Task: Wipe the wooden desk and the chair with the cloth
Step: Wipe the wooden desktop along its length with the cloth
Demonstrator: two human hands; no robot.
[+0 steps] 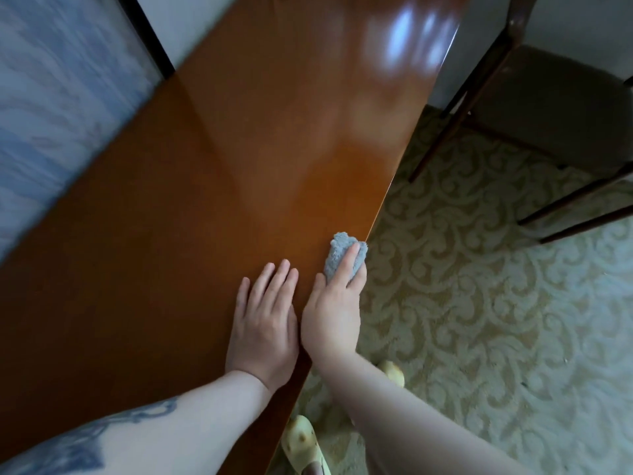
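— How far along would you say this is?

— Somewhere in the bench part, I'd judge. The glossy reddish-brown wooden bench (212, 186) has nothing on it and shines all along its length, but I can't tell wiped wood from unwiped by looking. The small bunched grey fluffy cloth (337, 253) is right at the near long edge of the top, so the edge strip is being worked on.

— And the chair?

— The dark wooden chair with the brown padded seat (548, 104) stands well apart from the cloth, over on the pale green scroll-patterned carpet (479, 303). Nobody's hand is near it, so I'd say that half of the job is left.

— What's the right hand doing?

— The right hand (334, 313) holds the cloth: the forefinger lies straight over the top of it and the other fingers curl round its outer side, over the bench edge. The thumb lies beside the cloth on the wood. The forearm comes in from the carpet side.

— The left one?

— The left hand (263, 320) lies flat, palm down on the bench, fingers straight and close together, holding nothing. It sits just beside the right hand, the two touching or nearly so. Looks to me like a brace while the other wipes.

— Anything else down there?

— A pale yellow slipper (303, 443) on the carpet under the bench edge.
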